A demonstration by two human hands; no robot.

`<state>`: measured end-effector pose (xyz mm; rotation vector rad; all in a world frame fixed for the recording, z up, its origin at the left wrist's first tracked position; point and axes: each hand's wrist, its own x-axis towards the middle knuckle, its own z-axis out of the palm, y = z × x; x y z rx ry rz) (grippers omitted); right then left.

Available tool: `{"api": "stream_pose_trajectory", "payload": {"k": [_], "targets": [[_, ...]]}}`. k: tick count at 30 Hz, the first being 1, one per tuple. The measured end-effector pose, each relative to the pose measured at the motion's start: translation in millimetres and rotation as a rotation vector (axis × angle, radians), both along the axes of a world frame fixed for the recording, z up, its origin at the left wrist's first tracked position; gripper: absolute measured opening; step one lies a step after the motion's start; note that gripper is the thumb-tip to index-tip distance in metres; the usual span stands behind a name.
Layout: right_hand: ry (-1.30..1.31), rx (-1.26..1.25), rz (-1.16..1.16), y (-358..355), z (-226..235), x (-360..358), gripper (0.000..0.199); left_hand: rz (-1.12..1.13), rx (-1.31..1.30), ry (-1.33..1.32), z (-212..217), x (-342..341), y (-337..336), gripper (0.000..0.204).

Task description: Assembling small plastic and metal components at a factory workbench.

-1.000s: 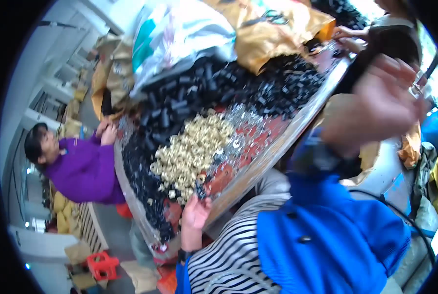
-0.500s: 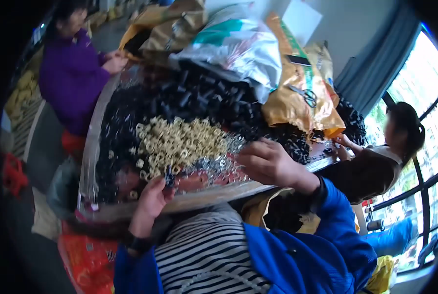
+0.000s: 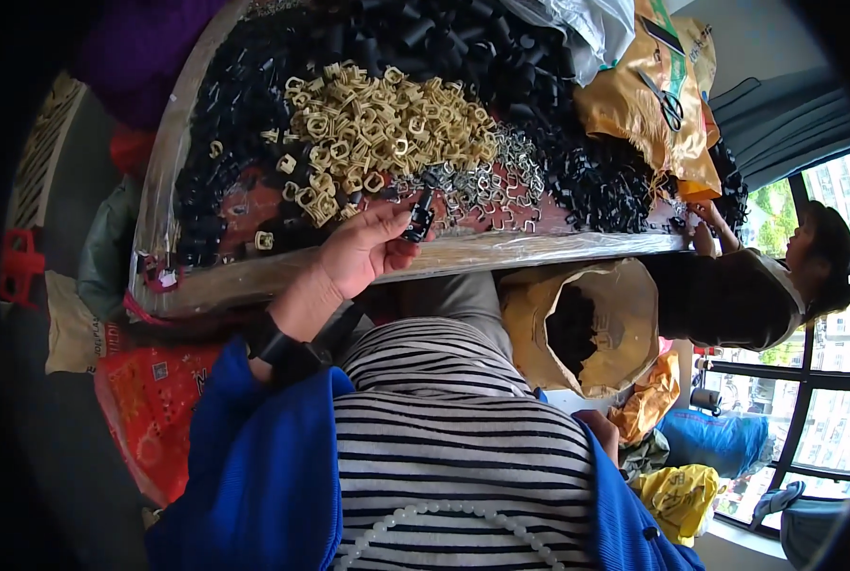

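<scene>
My left hand (image 3: 353,255) is at the table's near edge, its thumb and fingers closed on a small black plastic part (image 3: 420,217). Just beyond it lies a heap of beige square-ish rings (image 3: 406,128). Shiny metal clips (image 3: 506,181) are spread to the right of that heap. Down at my right side, part of my right hand (image 3: 600,433) shows beside the jacket; its fingers are hidden. Black tube-shaped pieces (image 3: 425,36) cover the far part of the table, and small black parts (image 3: 601,195) are piled to the right.
The table (image 3: 254,278) has a plastic-wrapped rim. An open sack (image 3: 625,328) with dark contents stands below its near edge. Scissors (image 3: 670,107) lie on an orange sack (image 3: 625,95). A co-worker (image 3: 748,285) sits at the right; a purple sleeve (image 3: 139,62) shows at the far left.
My view has tipped downward. My right hand has left the space over the table and dropped to my right side. My left hand keeps hold of the black part.
</scene>
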<state>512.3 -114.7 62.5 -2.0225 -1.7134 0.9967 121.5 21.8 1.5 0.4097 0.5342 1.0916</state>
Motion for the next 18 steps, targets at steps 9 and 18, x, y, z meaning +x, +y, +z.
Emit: {"api": "stream_pose_trajectory", "payload": {"k": [9,18], "targets": [[0.074,0.576,0.516,202.0,-45.8,-112.4,0.007,0.116,0.019,-0.032,2.1,7.4,-11.8,0.022],[-0.125,0.632,0.639,279.6,-72.4,-119.2,0.014,0.183,-0.077,0.031,-3.6,15.3,-3.7,0.024]]}}
